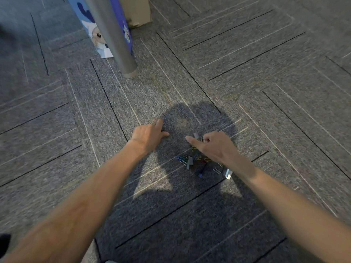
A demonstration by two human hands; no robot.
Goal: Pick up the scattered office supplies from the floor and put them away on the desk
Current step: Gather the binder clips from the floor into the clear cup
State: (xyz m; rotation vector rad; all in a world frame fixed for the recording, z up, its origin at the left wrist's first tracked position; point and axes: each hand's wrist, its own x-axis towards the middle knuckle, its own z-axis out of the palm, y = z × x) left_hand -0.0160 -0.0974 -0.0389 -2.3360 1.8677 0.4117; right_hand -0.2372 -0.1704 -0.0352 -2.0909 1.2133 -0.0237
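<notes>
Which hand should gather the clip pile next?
Right. The right hand is directly over the clips; the left hand is on bare carpet, off to the pile's left.

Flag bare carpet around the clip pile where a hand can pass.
Free: gap between left hand and right hand; open carpet right of the clip pile; stretch from left hand up to the desk leg. Crowded: under the right hand, where pile and staple strips bunch.
</notes>
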